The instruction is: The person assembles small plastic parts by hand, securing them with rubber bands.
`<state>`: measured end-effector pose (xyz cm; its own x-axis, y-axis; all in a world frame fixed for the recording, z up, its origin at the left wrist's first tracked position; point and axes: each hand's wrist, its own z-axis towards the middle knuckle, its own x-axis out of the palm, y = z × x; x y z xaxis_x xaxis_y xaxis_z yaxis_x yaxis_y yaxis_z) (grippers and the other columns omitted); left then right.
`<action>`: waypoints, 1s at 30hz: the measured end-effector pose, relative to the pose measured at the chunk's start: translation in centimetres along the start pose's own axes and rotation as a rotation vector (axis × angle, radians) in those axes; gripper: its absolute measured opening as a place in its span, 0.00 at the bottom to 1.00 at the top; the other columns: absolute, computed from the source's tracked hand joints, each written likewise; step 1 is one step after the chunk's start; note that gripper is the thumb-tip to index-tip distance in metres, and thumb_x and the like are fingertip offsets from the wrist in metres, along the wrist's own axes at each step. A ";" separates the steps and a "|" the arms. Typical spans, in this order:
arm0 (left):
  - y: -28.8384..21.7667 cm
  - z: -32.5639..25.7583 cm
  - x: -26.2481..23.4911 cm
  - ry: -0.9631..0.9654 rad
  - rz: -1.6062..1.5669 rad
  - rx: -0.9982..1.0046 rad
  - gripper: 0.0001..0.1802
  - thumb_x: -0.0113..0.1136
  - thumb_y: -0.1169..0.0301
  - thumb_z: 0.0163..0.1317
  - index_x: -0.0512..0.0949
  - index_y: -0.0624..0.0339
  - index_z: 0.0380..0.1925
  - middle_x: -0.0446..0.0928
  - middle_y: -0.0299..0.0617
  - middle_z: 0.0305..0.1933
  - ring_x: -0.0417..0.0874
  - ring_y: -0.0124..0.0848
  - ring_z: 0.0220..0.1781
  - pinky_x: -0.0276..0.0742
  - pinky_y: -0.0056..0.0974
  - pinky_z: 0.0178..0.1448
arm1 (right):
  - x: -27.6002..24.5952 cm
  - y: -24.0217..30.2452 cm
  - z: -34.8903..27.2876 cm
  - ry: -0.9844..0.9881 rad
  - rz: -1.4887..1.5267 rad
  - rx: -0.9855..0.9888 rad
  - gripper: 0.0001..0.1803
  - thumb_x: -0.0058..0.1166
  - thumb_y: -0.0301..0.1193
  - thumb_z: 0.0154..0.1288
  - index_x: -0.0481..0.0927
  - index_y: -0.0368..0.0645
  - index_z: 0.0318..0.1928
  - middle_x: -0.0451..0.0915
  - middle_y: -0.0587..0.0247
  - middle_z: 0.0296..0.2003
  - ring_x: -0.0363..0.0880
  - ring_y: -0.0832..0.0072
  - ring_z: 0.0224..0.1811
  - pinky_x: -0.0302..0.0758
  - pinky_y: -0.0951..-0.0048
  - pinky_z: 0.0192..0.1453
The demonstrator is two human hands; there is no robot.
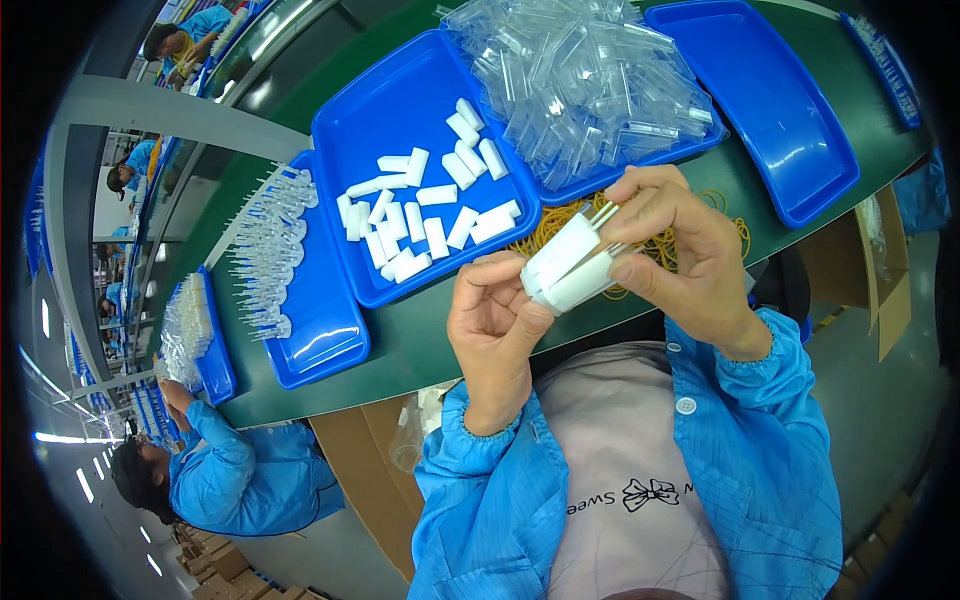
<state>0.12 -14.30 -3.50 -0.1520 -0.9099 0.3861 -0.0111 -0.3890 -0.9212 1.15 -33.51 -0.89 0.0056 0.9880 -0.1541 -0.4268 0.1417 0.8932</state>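
Over the near edge of the green table, both my hands hold a small bundle of white plastic pieces. Thin metallic pins stick out of its upper right end. My left hand grips the lower left end between thumb and fingers. The fingers and thumb of my right hand close around the pin end. Just beyond the bundle lies a tangle of thin yellow bands. A blue tray to the left carries several loose white blocks.
A heap of clear plastic pieces fills the middle tray. Another blue tray sits at the right. Left stands a tray of clear pieces with thin pins. A co-worker in blue sits at far left; cardboard boxes stand below.
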 end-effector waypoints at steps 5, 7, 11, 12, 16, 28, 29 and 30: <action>0.5 -0.1 0.3 -0.008 -0.052 -0.016 0.19 0.63 0.78 0.57 0.68 0.64 0.46 0.71 0.44 0.49 0.76 0.31 0.52 0.76 0.34 0.53 | 1.0 -0.4 -0.6 -0.084 0.035 0.036 0.09 0.64 0.25 0.49 0.80 0.42 0.33 0.80 0.63 0.36 0.71 0.67 0.53 0.68 0.68 0.53; 0.2 0.0 0.5 -0.007 -0.070 -0.031 0.19 0.63 0.78 0.57 0.68 0.64 0.46 0.72 0.45 0.50 0.76 0.32 0.52 0.76 0.34 0.53 | 0.8 -0.6 -0.4 -0.056 -0.007 0.015 0.09 0.64 0.25 0.49 0.80 0.42 0.34 0.80 0.63 0.36 0.71 0.67 0.53 0.68 0.67 0.54; -0.4 0.2 -0.2 0.044 -0.080 -0.078 0.23 0.63 0.76 0.57 0.67 0.65 0.51 0.73 0.50 0.52 0.76 0.33 0.54 0.73 0.36 0.56 | 0.6 -0.4 -0.1 0.024 -0.096 -0.028 0.09 0.64 0.26 0.50 0.80 0.44 0.34 0.80 0.65 0.37 0.71 0.66 0.54 0.67 0.66 0.56; -0.3 0.1 -0.5 0.079 -0.093 -0.063 0.25 0.64 0.75 0.57 0.67 0.65 0.53 0.73 0.51 0.52 0.76 0.34 0.54 0.72 0.37 0.57 | 0.5 -0.4 0.1 0.019 -0.101 -0.029 0.09 0.64 0.26 0.50 0.80 0.44 0.34 0.80 0.65 0.37 0.71 0.66 0.54 0.67 0.66 0.56; 0.2 -0.3 -1.3 0.003 0.042 -0.056 0.27 0.67 0.68 0.56 0.69 0.67 0.52 0.75 0.48 0.51 0.76 0.33 0.55 0.71 0.36 0.58 | -0.8 -0.7 2.2 0.183 0.056 -0.017 0.10 0.64 0.28 0.51 0.81 0.43 0.35 0.80 0.66 0.36 0.73 0.67 0.50 0.67 0.66 0.56; 0.2 -0.5 -1.0 -0.078 0.064 -0.085 0.35 0.67 0.51 0.53 0.69 0.65 0.54 0.74 0.45 0.53 0.76 0.33 0.55 0.72 0.39 0.59 | -4.2 -8.4 7.6 -0.135 -1.110 -0.343 0.13 0.64 0.33 0.50 0.77 0.49 0.37 0.74 0.69 0.39 0.70 0.68 0.48 0.62 0.60 0.54; 0.2 -0.5 -1.2 -0.079 0.065 -0.085 0.35 0.67 0.51 0.53 0.69 0.65 0.54 0.74 0.45 0.53 0.76 0.33 0.55 0.72 0.39 0.59 | -4.3 -8.4 7.4 -0.147 -1.063 -0.363 0.12 0.63 0.32 0.50 0.76 0.49 0.35 0.75 0.69 0.39 0.71 0.68 0.48 0.62 0.60 0.54; 0.2 -0.4 -1.3 -0.080 0.066 -0.087 0.36 0.66 0.51 0.53 0.69 0.65 0.54 0.74 0.45 0.53 0.76 0.34 0.55 0.72 0.39 0.60 | -4.6 -8.3 7.1 -0.148 -1.063 -0.362 0.12 0.63 0.32 0.50 0.76 0.49 0.35 0.75 0.69 0.39 0.71 0.68 0.48 0.62 0.60 0.54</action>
<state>-0.10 -13.15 -4.24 -0.0757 -0.9430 0.3241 -0.0897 -0.3172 -0.9441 11.13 -38.78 -4.59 0.6185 0.3779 -0.6890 -0.3781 0.9117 0.1606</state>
